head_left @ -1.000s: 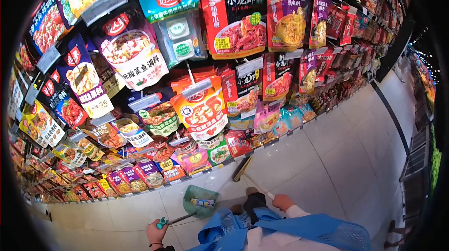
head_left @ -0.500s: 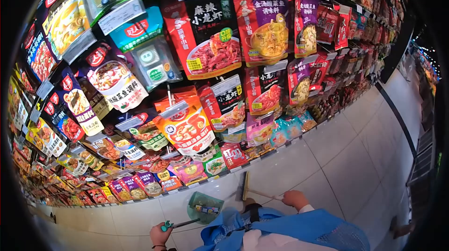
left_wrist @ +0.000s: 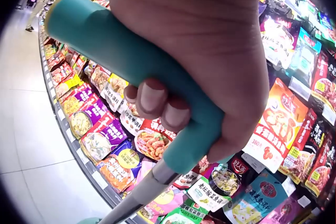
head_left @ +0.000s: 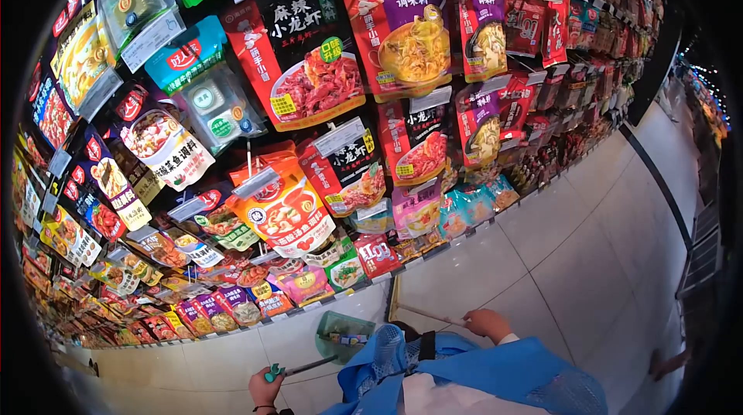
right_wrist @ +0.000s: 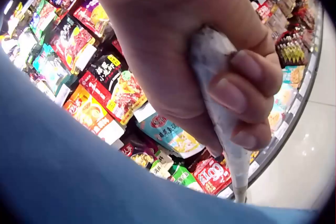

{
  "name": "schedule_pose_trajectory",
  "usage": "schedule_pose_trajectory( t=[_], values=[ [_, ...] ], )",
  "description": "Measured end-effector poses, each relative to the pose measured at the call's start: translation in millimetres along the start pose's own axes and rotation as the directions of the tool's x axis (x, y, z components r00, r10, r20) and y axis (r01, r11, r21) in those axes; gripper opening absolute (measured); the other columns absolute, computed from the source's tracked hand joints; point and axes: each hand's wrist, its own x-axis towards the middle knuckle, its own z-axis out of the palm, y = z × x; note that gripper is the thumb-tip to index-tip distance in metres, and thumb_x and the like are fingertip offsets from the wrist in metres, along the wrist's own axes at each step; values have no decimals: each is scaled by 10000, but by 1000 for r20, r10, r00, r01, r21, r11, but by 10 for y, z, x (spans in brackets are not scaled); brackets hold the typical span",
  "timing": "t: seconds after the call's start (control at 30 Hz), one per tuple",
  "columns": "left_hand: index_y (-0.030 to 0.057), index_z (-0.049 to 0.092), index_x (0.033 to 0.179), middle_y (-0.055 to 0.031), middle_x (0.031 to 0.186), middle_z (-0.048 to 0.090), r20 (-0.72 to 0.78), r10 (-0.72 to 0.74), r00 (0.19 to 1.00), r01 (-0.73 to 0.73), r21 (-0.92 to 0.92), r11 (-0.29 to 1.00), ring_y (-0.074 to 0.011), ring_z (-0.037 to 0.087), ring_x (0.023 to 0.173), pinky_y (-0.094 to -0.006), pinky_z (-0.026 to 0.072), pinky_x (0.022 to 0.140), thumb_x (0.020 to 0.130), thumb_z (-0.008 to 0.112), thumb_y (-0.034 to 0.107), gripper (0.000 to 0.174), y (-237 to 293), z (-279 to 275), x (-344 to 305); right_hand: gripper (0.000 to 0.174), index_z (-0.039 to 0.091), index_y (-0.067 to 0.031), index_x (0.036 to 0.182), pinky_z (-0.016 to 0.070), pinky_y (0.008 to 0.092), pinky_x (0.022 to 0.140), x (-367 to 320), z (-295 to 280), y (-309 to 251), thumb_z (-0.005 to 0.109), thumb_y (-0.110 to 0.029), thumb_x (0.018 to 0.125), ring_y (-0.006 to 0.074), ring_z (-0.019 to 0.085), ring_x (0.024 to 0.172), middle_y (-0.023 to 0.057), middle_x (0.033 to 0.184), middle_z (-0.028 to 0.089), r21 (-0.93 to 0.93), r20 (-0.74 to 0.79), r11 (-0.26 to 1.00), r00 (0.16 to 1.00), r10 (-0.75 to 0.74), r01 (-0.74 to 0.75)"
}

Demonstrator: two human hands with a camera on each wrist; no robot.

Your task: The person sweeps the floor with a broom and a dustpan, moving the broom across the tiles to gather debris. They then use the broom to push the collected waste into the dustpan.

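Note:
In the head view my left hand [head_left: 264, 392] grips the green handle [head_left: 274, 372] of a long-handled dustpan. Its translucent green pan [head_left: 326, 328] is low at the floor, with small blue and yellow wrappers [head_left: 347, 338] inside. The left wrist view shows fingers curled round that teal grip [left_wrist: 110, 40], above a grey metal shaft [left_wrist: 134, 195]. My right hand [head_left: 487, 324] holds a broom by its pale stick [head_left: 433, 315]. The narrow broom head [head_left: 394, 299] is close to the shelf base, right of the pan. Up close, the stick's whitish end [right_wrist: 226, 108] is wrapped by my right fingers.
A tall shelf of hanging seasoning pouches [head_left: 294, 206] fills the front, its bottom edge [head_left: 309, 305] running along the floor. Pale tiles [head_left: 557, 260] spread at right. A blue vest [head_left: 511, 365] covers the body. Dark slatted racks [head_left: 700, 252] stand far right.
The broom head has swung from slanted to nearly straight across, and its stick has turned with it. The shelf has shifted left in view. Both hands keep their holds.

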Motion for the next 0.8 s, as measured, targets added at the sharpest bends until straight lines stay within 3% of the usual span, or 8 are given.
schedule_pose_trajectory(
  t=[0.07,0.2,0.3,0.4,0.47,0.5,0.63,0.8],
  values=[
    [83,682,815,-155,664,622,-20,2,1000,-2,26,1000,-356,605,662,-409,484,586,607,713,342,334,47,-13,27,325,646,-151,1061,483,384,786,86,201,63,521,-309,807,276,617,907,96,952,662,33,24,999,1000,-13,12],
    [72,676,815,-164,655,615,-44,6,999,-4,58,998,-366,600,660,-409,481,584,609,720,328,331,-30,-21,106,342,637,-145,1076,487,383,777,-156,-29,-8,514,-306,801,281,624,887,114,968,657,252,209,951,970,124,-176],
    [61,672,816,-175,657,610,-63,24,998,-22,31,999,-371,600,664,-410,479,586,604,725,318,337,5,-28,124,336,644,-125,1052,495,395,750,-252,-15,83,502,-303,804,301,633,843,127,959,658,235,201,937,956,215,-260],
    [54,669,842,-181,669,612,-87,34,996,-30,48,998,-373,602,665,-411,481,591,606,724,308,351,-25,-7,138,332,652,-92,1017,496,416,746,0,455,480,483,-291,812,331,633,837,139,966,656,-28,109,990,984,138,-136],
    [53,667,861,-181,674,613,-79,45,996,-37,98,994,-373,604,668,-410,483,595,610,721,305,360,-109,43,106,325,656,-67,995,487,428,777,47,586,562,474,-267,814,347,623,878,148,977,653,-130,157,980,973,172,-152],
    [56,666,869,-181,676,614,-58,27,998,-21,94,995,-373,605,671,-410,484,597,613,718,303,360,-108,41,32,330,656,-50,980,477,430,805,35,601,543,472,-265,811,350,615,909,157,1000,645,-91,199,981,962,187,-172],
    [72,666,888,-180,679,616,-55,-29,998,33,77,996,-373,605,680,-411,487,605,620,710,303,356,35,32,-6,375,643,-35,957,503,393,633,-85,533,365,464,-342,835,287,643,682,153,872,662,-7,193,987,968,158,-160],
    [92,671,893,-178,682,617,-26,-38,999,39,66,997,-371,605,687,-417,486,616,616,707,317,358,-27,89,41,307,636,-57,964,508,381,645,-43,516,377,516,-282,793,276,645,694,147,880,661,19,170,992,978,122,-127]
  ],
)
